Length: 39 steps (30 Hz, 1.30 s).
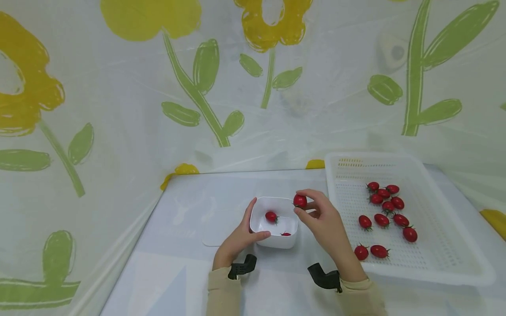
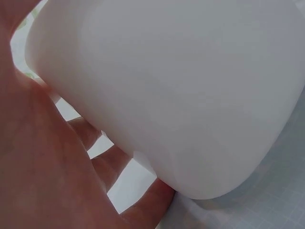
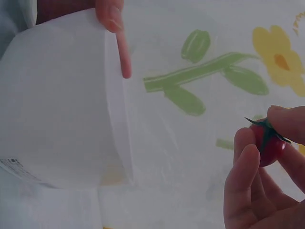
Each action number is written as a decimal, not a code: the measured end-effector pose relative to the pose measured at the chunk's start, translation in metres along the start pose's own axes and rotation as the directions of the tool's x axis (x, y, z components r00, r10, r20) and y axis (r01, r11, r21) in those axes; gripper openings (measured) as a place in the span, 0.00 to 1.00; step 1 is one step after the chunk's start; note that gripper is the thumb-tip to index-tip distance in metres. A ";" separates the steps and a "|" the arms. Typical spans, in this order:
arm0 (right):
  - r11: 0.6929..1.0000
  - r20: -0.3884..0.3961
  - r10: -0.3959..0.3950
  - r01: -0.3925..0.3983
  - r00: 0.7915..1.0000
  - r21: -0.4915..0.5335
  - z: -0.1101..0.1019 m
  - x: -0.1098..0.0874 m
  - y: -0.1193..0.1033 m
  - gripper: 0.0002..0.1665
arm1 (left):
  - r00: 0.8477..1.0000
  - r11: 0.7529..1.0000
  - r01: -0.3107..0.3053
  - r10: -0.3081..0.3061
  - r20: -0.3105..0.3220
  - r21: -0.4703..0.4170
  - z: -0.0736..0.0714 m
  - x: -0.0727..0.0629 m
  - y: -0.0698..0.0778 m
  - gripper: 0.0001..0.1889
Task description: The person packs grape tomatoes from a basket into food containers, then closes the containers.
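Note:
A small white bowl (image 1: pixel 274 239) sits mid-table with two cherry tomatoes (image 1: pixel 271 216) inside. My left hand (image 1: pixel 241 235) grips the bowl's left side, thumb on the front rim; the left wrist view is filled by the bowl's wall (image 2: pixel 181 90) and my fingers (image 2: pixel 95 167). My right hand (image 1: pixel 322 217) pinches a red cherry tomato (image 1: pixel 300 201) just above the bowl's right rim. In the right wrist view the tomato (image 3: pixel 268 143), green stem up, sits between my fingertips, right of the bowl (image 3: pixel 62 109).
A white perforated tray (image 1: pixel 435 245) on the right holds several cherry tomatoes (image 1: pixel 381 219). A flower-printed plastic sheet (image 1: pixel 197 87) hangs behind and left of the table. A flat white lid (image 1: pixel 213 237) lies left of the bowl.

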State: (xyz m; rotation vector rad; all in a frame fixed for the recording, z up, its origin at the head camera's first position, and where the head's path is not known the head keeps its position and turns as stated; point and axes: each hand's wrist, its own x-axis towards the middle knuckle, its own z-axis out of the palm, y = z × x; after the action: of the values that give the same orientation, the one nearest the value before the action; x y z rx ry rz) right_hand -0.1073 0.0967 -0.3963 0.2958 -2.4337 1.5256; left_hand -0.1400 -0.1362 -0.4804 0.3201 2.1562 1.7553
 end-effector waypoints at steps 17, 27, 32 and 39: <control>0.984 0.050 -0.037 0.045 0.998 -0.170 0.031 -0.002 0.015 0.22 | 1.000 1.000 0.000 0.000 -0.006 0.006 0.000 0.002 -0.001 0.48; 0.959 0.055 0.059 -0.041 0.997 -0.282 0.047 -0.002 0.023 0.23 | 1.000 1.000 0.008 -0.008 0.008 -0.013 -0.002 0.003 -0.003 0.48; 0.949 0.048 0.077 -0.059 0.996 -0.310 0.049 -0.003 0.028 0.23 | 0.999 1.000 0.017 -0.016 0.036 -0.025 -0.001 0.000 0.004 0.48; 0.940 0.057 0.074 -0.050 0.996 -0.339 0.051 -0.002 0.035 0.24 | 0.998 0.999 0.033 -0.033 0.051 -0.018 0.001 -0.009 0.024 0.50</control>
State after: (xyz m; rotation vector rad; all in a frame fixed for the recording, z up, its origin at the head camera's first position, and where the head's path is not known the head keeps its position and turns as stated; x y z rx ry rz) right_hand -0.1210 0.0655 -0.4479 0.2075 -2.7251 1.1057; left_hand -0.1326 -0.1339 -0.4563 0.3191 2.0968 1.7294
